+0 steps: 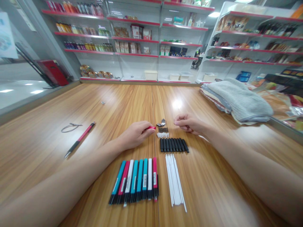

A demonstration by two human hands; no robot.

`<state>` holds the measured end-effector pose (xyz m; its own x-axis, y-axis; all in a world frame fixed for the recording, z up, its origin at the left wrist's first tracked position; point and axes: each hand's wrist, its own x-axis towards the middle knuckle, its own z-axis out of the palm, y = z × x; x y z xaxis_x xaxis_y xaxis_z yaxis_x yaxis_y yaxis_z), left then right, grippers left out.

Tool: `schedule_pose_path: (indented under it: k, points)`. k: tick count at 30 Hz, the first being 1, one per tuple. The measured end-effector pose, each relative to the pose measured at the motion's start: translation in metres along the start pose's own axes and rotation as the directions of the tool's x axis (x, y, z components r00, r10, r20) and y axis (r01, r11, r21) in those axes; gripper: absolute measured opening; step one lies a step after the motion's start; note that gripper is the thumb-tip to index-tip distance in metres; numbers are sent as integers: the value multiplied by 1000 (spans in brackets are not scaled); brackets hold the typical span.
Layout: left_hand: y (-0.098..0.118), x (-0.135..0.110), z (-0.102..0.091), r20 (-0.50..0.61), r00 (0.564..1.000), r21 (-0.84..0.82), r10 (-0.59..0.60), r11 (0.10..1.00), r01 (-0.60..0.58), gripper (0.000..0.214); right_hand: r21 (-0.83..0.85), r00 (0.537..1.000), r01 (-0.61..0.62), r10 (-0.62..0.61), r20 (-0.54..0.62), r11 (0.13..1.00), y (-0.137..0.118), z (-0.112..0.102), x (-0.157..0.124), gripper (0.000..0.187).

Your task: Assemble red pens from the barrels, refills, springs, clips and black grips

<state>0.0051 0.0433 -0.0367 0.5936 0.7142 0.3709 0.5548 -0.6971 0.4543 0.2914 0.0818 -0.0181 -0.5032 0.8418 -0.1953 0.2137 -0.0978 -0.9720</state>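
My left hand point(136, 134) rests on the wooden table point(106, 104), fingers closed on a small red pen part point(151, 127). My right hand point(189, 123) lies just right of it, fingers curled in a loose pinch; what it holds is hidden. Between the hands sit small metal clips point(161, 124), a cluster of dark springs point(163, 129) and white tips point(163, 135). Nearer me lie a row of black pen caps point(174, 145), a bundle of white refills point(174, 179) and several teal, red and white pen barrels point(137, 180).
An assembled red pen point(80, 138) and a rubber band point(69, 127) lie at the left. Folded striped cloths point(239, 99) are stacked at the table's right edge. Store shelves point(137, 41) with goods line the back wall.
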Motion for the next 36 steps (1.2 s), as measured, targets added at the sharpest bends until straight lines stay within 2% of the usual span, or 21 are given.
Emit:
schedule_pose_path:
  k: [1,3,7,9,14,18,20,23,26,28,29,31,32,33,34,36]
  points:
    - [0,0,0,-4,1000,9,6,1000,-5,33,23,999,0,-1,39,1000,0,-2,-1,28]
    - [-1,-1,0,-12,1000,21,11,1000,-11,32,59,998,47,-49,45,997,1,-1,-3,28]
    - [-1,-3,0,-23,1000,20,22,1000,-21,30,131,976,208,-197,-90,969,7,13,-5,29]
    - [-1,-3,0,-27,999,6,20,1000,-20,28,157,960,256,-233,-154,954,10,18,-4,29]
    - [-1,-3,-1,-41,999,-25,-5,1000,4,24,235,950,244,-183,-251,941,11,10,1,26]
    - [0,-3,0,-21,999,-1,-27,1000,27,30,436,927,289,-135,-351,852,10,-2,5,33]
    - [-1,-2,0,-20,1000,0,-18,1000,18,31,482,919,298,-111,-378,824,11,-3,6,38]
    - [-1,-2,1,-30,1000,-14,3,1000,-4,27,437,897,328,-132,-422,837,15,3,2,38]
    - [-1,-2,1,-36,999,-24,14,1000,-15,26,260,864,374,-233,-447,890,17,12,-12,30]
    - [-1,-2,0,-37,999,-20,19,1000,-20,26,-12,862,363,-341,-376,932,10,18,-26,21]
    - [0,-2,0,-40,999,-17,20,1000,-20,27,-181,888,337,-376,-267,924,4,22,-34,20]
    - [0,-2,0,-43,999,-12,18,1000,-19,27,-377,944,320,-324,54,869,-13,32,-50,18]
    - [0,-2,1,-43,999,-12,17,1000,-17,27,-451,941,322,-230,249,832,-23,38,-57,16]
    - [0,-2,1,-43,999,-13,16,1000,-16,27,-514,907,357,-158,390,780,-33,44,-64,15]
    - [0,-2,1,-40,999,-15,16,1000,-17,27,-555,871,399,-112,478,730,-42,51,-70,11]
    - [0,-2,0,-34,999,-20,19,1000,-20,26,-603,825,453,-53,563,656,-54,63,-79,8]
